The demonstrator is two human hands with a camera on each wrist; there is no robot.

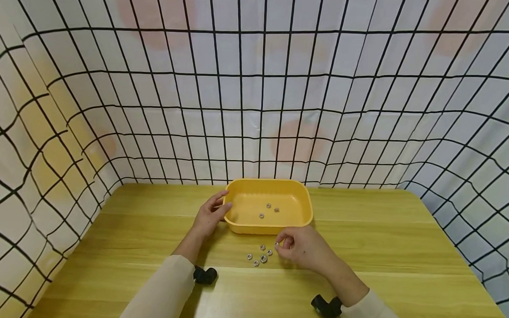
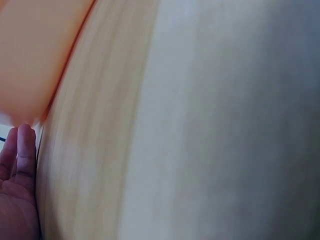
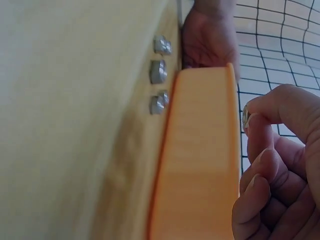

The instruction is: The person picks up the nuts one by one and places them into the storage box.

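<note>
A yellow plastic tray (image 1: pixel 268 230) stands on the table, with three small metal nuts inside, one of them a nut (image 1: pixel 261 216) near its middle. My left hand (image 1: pixel 209 217) holds the tray's left end, thumb over the rim; in the left wrist view its fingertips (image 2: pixel 26 131) meet the outer wall. Just in front of the tray, my right hand (image 1: pixel 305 246) pinches a hex nut (image 3: pixel 245 117) between thumb and index finger, the other fingers curled. Several loose nuts, including a larger nut (image 1: pixel 263 258), lie on the table left of my right hand.
The wood-grain table (image 1: pixel 403 260) extends to both sides of the tray. Behind it hangs a pale sheet with a black grid net (image 1: pixel 261 93), which also rises along both sides. Black wrist mounts (image 1: pixel 326 307) sit beneath both forearms, close over the tabletop.
</note>
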